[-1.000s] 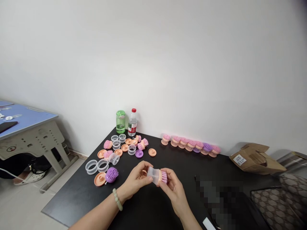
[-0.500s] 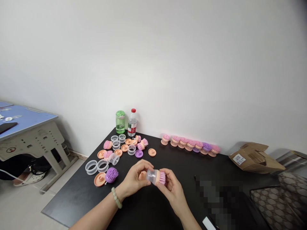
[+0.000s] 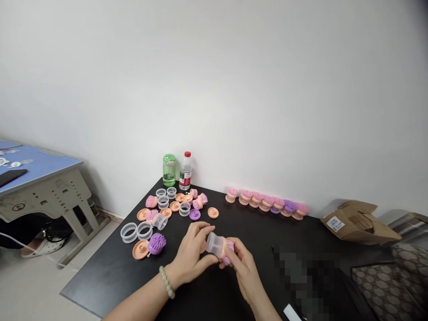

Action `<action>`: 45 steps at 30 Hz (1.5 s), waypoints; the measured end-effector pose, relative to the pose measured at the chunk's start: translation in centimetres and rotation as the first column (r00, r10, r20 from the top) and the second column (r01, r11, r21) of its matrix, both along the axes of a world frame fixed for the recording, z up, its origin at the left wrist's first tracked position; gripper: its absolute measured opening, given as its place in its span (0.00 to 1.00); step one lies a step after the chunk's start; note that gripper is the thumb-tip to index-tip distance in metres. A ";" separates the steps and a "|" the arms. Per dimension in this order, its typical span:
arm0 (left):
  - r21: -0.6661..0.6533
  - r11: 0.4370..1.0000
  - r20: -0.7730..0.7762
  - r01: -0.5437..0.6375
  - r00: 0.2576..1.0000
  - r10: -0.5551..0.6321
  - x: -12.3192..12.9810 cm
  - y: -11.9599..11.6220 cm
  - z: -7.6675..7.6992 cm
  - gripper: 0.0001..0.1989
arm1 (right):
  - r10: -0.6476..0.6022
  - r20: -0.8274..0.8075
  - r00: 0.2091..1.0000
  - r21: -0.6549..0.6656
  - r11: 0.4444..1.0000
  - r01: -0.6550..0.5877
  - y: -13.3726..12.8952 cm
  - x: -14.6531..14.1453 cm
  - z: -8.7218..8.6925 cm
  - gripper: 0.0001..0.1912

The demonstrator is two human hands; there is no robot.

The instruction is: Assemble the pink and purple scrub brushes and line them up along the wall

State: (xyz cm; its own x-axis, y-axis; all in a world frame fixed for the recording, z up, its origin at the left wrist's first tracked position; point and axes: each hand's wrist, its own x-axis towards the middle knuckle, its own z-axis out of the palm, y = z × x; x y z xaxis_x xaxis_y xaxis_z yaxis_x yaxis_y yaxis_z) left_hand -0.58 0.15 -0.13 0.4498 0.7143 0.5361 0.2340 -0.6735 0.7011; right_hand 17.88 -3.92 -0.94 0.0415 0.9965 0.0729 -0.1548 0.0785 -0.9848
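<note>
The left hand (image 3: 190, 256), a beaded bracelet (image 3: 166, 281) at its wrist, wraps the clear plastic cup (image 3: 214, 244) of a small dish brush; the right hand (image 3: 245, 272) closes around its pink bristles (image 3: 229, 252); the fingers of both hands curl narrowly around this one piece, holding it in the air above the black counter (image 3: 110, 278). The step in hand looks like seating the cup on the bristled head, which seems to call for a firm, even grip from both sides; left of the fingers lie clear plastic rings (image 3: 129, 232), a peach disc (image 3: 140, 249) and a purple-bristled head (image 3: 157, 243); farther ahead stand a green bottle (image 3: 169, 170) and a water bottle (image 3: 185, 173); ahead and to the right, a row of brushes (image 3: 267, 201) lines the wall.
</note>
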 end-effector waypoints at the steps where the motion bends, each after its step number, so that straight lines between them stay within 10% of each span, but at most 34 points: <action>1: -0.082 0.997 -0.003 -0.012 1.000 0.011 -0.1 0.2 0.1 0.25 | -0.003 0.018 1.000 0.009 1.000 0.003 0.0 0.1 -0.1 0.21; 5: -0.229 0.973 0.025 -0.011 1.000 0.017 -0.2 0.5 0.4 0.16 | 0.025 0.071 0.997 0.024 0.999 -0.027 0.0 0.2 -0.3 0.22; 12: 0.061 0.997 0.032 0.043 0.998 -0.045 0.0 0.3 0.4 0.07 | 0.020 0.117 0.993 0.030 0.999 -0.023 0.2 0.4 -0.5 0.22; 19: 0.179 0.983 -0.269 -0.048 0.958 0.096 0.3 0.0 0.2 0.20 | -0.148 0.417 0.897 0.204 0.977 0.066 0.2 0.0 -1.7 0.18; 25: -0.163 0.979 0.115 -0.123 0.983 0.143 -0.5 0.7 1.0 0.22 | -0.207 0.422 0.883 0.321 0.945 0.067 0.3 0.4 -2.7 0.23; 30: -0.531 0.848 0.513 0.003 0.797 0.319 -1.1 1.6 1.6 0.27 | -0.209 0.654 0.727 0.376 0.924 -0.073 1.0 -1.0 -3.8 0.27; 38: -0.557 0.806 0.633 0.203 0.732 0.253 -0.3 1.6 0.7 0.33 | -0.166 0.858 0.486 0.345 0.888 -0.305 1.9 -4.3 -4.4 0.29; 45: -0.605 0.740 0.640 0.295 0.733 0.231 -0.3 1.7 -0.1 0.32 | -0.244 0.756 0.607 0.396 0.909 -0.127 1.0 -0.4 -3.0 0.25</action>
